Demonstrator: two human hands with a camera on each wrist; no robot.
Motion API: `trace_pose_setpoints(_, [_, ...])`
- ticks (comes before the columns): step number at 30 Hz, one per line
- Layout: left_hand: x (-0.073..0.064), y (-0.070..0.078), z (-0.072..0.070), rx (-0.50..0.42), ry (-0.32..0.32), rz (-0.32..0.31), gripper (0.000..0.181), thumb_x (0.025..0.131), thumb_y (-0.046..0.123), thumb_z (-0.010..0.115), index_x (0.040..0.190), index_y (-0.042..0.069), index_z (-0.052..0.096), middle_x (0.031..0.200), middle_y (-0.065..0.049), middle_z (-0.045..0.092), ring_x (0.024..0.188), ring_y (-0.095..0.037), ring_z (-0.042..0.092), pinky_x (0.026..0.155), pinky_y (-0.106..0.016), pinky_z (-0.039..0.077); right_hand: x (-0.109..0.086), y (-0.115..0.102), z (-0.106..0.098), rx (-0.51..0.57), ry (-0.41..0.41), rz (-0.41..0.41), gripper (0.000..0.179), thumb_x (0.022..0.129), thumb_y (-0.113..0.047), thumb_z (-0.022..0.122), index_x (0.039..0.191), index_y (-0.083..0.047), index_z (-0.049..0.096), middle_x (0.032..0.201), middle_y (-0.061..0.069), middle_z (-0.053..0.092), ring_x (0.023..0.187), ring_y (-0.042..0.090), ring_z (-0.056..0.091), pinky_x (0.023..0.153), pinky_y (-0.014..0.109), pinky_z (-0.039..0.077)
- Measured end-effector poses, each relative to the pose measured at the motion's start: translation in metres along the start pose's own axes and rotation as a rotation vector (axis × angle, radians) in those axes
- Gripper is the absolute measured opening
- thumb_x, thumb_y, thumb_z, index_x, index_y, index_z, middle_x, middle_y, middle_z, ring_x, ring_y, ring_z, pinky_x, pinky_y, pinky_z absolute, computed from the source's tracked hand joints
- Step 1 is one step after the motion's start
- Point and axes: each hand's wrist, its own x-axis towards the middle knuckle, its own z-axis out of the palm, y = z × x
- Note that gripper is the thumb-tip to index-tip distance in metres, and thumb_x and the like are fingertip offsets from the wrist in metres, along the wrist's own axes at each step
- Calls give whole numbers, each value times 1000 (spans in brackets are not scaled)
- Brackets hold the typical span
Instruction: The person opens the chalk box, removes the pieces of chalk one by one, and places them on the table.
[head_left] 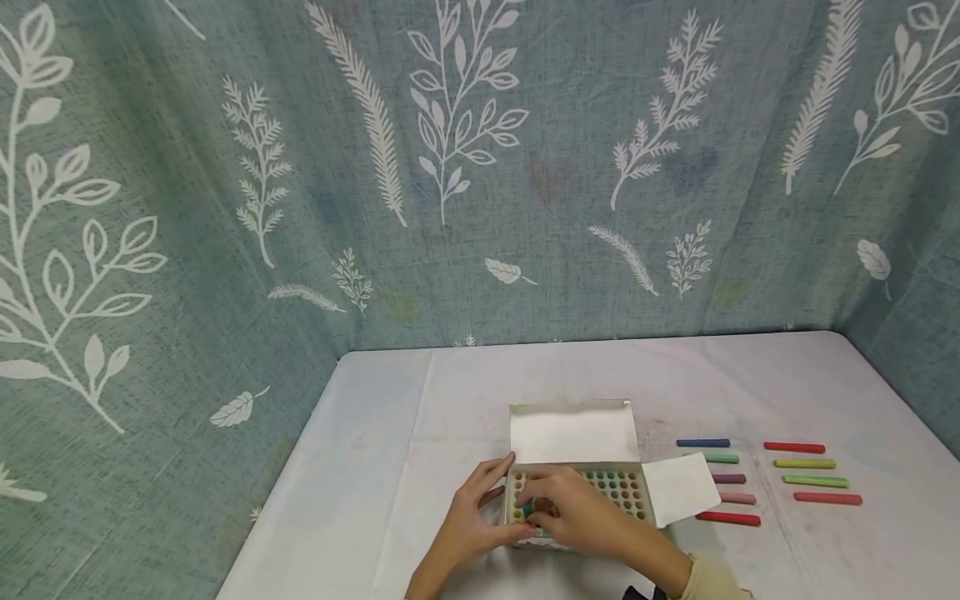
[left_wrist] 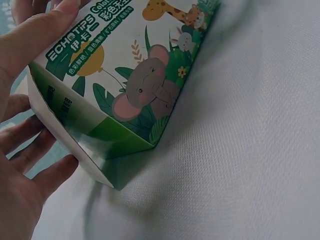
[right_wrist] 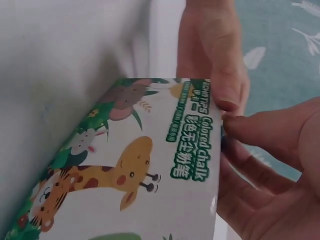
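A chalk box (head_left: 645, 500), printed with "Colored chalk" and cartoon animals, lies on the table with its lid flap (head_left: 573, 433) folded back. Inside is a holed insert (head_left: 628, 493) with rows of round holes. My left hand (head_left: 468, 512) grips the box's left end, thumb along the front edge and fingers spread at the side. In the left wrist view, those fingers lie by a raised green-lined end flap (left_wrist: 105, 142). Over the left part of the insert, my right hand (head_left: 577, 510) pinches a teal chalk stick (head_left: 528, 509), mostly covered by the fingers.
To the right of the box, chalk sticks lie in two columns, including a blue one (head_left: 702, 442), a dark red one (head_left: 727, 518), a yellow-green one (head_left: 804, 463) and a coral one (head_left: 827, 498). A white side flap (head_left: 681, 487) sticks out toward them. Patterned curtain (head_left: 555, 250) surrounds the table.
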Motion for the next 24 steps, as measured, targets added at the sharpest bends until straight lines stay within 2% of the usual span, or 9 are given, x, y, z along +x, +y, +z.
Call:
trace_pose_setpoints(3, [0, 0, 0, 4, 0, 9, 83, 69, 29, 75, 138, 20, 31, 130, 2, 36, 119, -20, 38, 93, -34, 43, 3, 1, 2, -48, -1, 3, 17, 75, -2, 67, 89, -11, 67, 85, -3, 56, 63, -2, 48, 53, 11, 45])
trace_pose_setpoints(7, [0, 0, 0, -12, -1, -17, 83, 67, 29, 76, 137, 22, 31, 131, 4, 36, 120, -19, 37, 94, -33, 42, 6, 1, 4, -107, 0, 4, 15, 74, -1, 67, 85, -11, 68, 84, -4, 56, 66, -1, 49, 54, 10, 45])
trace_pose_setpoints(11, [-1, 2, 0, -13, 2, -18, 83, 68, 28, 76, 137, 21, 31, 130, 2, 37, 120, -18, 38, 94, -33, 42, 7, 1, 7, -136, 5, -12, 15, 75, 1, 64, 80, -12, 67, 80, -4, 58, 66, -1, 51, 54, 9, 45])
trace_pose_setpoints(19, [-2, 29, -3, -83, -6, -11, 81, 68, 16, 76, 136, 9, 32, 130, -11, 37, 120, -28, 37, 94, -39, 40, 6, 0, 4, -149, -14, -12, 11, 78, -2, 63, 81, -13, 63, 80, -4, 57, 67, 0, 51, 55, 10, 45])
trace_pose_setpoints(24, [-1, 38, -5, -72, -16, -10, 80, 69, 13, 75, 136, 4, 31, 130, -14, 36, 120, -31, 36, 94, -42, 40, 6, 2, 2, -129, -9, -38, 13, 80, -2, 62, 84, -13, 58, 83, -4, 56, 67, -1, 49, 55, 10, 44])
